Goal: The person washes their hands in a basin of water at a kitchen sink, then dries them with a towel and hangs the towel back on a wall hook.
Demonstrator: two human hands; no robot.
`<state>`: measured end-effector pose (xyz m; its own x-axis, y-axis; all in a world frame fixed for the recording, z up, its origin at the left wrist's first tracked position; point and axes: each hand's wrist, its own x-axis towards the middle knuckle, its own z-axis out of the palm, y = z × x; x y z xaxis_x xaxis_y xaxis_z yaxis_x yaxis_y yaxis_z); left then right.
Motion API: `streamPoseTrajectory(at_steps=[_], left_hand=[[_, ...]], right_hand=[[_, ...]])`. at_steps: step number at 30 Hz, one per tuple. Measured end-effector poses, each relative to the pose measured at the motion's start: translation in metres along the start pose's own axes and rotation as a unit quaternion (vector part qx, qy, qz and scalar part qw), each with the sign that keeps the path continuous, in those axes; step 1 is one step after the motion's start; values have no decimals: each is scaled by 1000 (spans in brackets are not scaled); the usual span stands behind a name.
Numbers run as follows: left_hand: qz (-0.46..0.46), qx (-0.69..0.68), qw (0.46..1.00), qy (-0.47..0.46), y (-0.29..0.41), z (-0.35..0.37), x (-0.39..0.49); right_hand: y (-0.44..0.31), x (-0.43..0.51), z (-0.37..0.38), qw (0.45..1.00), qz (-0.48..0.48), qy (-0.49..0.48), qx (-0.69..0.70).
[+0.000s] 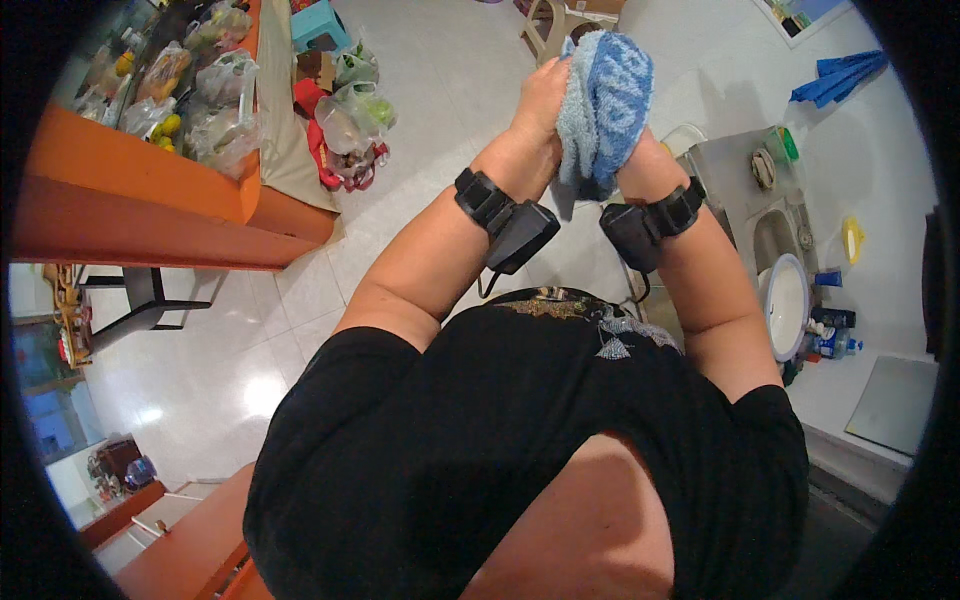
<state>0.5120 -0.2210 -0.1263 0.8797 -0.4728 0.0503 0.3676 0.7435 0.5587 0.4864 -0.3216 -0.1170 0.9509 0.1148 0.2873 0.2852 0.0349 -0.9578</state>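
A blue patterned terry towel (616, 105) is bunched up between my two hands, raised in front of my chest. My left hand (541, 101) grips its left side, with the fingers wrapped behind the cloth. On the other side my right hand (646, 161) holds the lower right part; the towel covers most of its fingers. A grey corner of cloth hangs down between the wrists. Each wrist wears a black strap with a box-shaped device, the left device (523, 236) and the right device (632, 236).
To the right runs a counter with a metal sink (776, 232), a white basin (787, 307) and several bottles. An orange counter (150, 172) at left bears plastic bags of produce. More bags (352, 127) sit on the tiled floor near a teal stool (319, 26). A blue cloth (836, 77) hangs on the wall.
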Motion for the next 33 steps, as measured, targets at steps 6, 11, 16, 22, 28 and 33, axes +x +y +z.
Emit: streamPoseTrajectory(at_steps=[6,11,16,22,28,33], left_hand=[[39,165,984,55,19,-6,9],[246,516,800,183,53,-19,35],[197,501,824,175,58,-24,54],[184,299,923,158,57,-18,52],[130,210,959,141,70,0,25],[57,136,987,-62,36,14,-8]], right_hand=[[-19,12,-3,720,-323,-7,-614],[-36,0,45,776,-354,-94,-514],[-34,-8,62,864,-241,-93,-432],[-16,0,54,982,21,-140,-126],[-6,-2,29,995,0,-41,-94],[14,2,-29,940,64,-68,328]])
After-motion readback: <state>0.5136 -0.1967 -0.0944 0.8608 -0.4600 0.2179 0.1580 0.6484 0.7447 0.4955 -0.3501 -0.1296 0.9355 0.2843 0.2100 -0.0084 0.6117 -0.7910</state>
